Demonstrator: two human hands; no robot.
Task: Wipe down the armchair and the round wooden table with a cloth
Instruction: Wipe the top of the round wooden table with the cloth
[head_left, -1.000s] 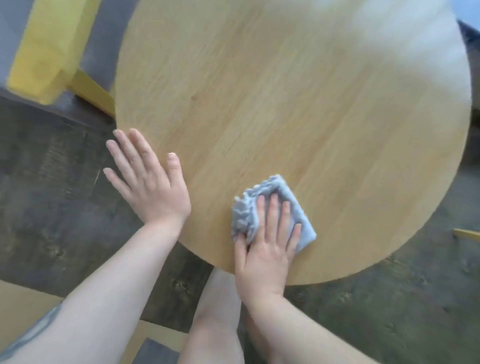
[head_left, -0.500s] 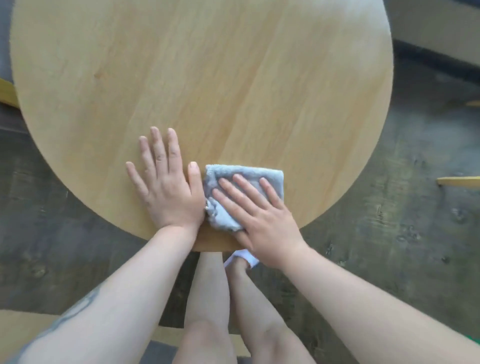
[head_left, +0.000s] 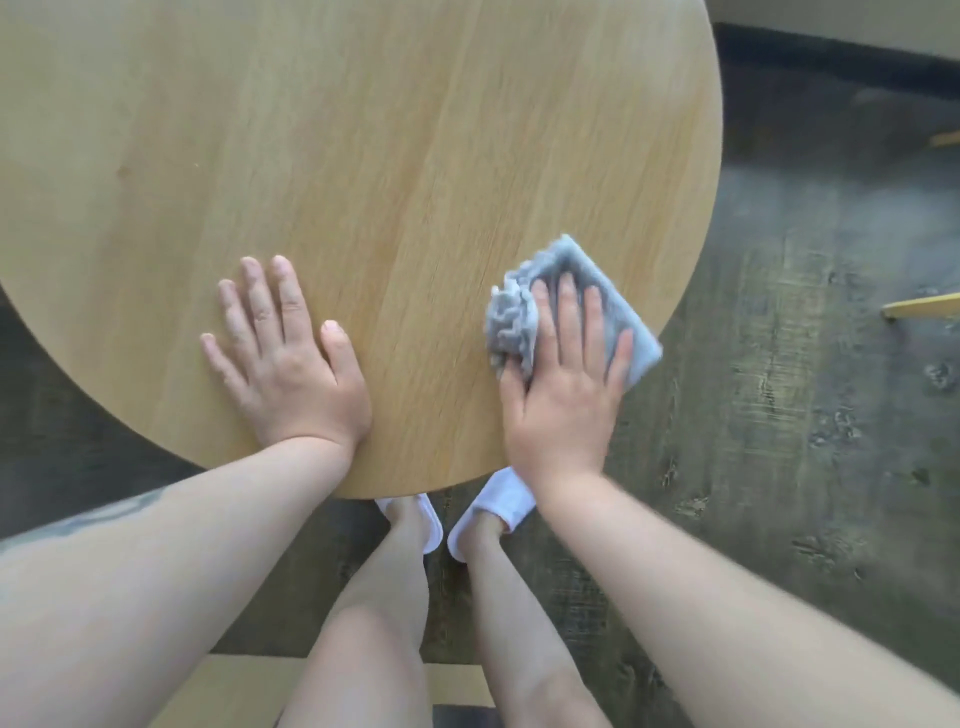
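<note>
the left hand (head_left: 291, 371) lies flat on the desk (head_left: 363, 156), fingers straight and a little spread, palm down near the near edge, holding nothing. the right hand (head_left: 563, 384) is also flat, fingers straight and fanned, pressing down on the cloth (head_left: 576, 296); the thumb tucks against the cloth's bunched left side, though whether it curls under is hard to tell.

the cloth is a folded grey-blue piece with a nubby, ruffled edge on its left and a smoother flat panel on its right. it sits on the desk close to the right-hand rim, with its far-right corner reaching out to or just past the edge. the two hands are well apart, bare wood between them.

the desk is round, light wood with a straight grain running away from the person, and its top fills most of the upper view. a pale glare washes the upper part.

below the near rim, two bare legs end in white slippers (head_left: 493, 512) on the floor (head_left: 805, 415), which is dark, worn-looking planking with greenish-grey streaks. a yellow wooden piece (head_left: 919, 304) pokes in at the right edge, low over the floor. a pale surface (head_left: 244, 691) shows at the bottom between the arms and legs.
</note>
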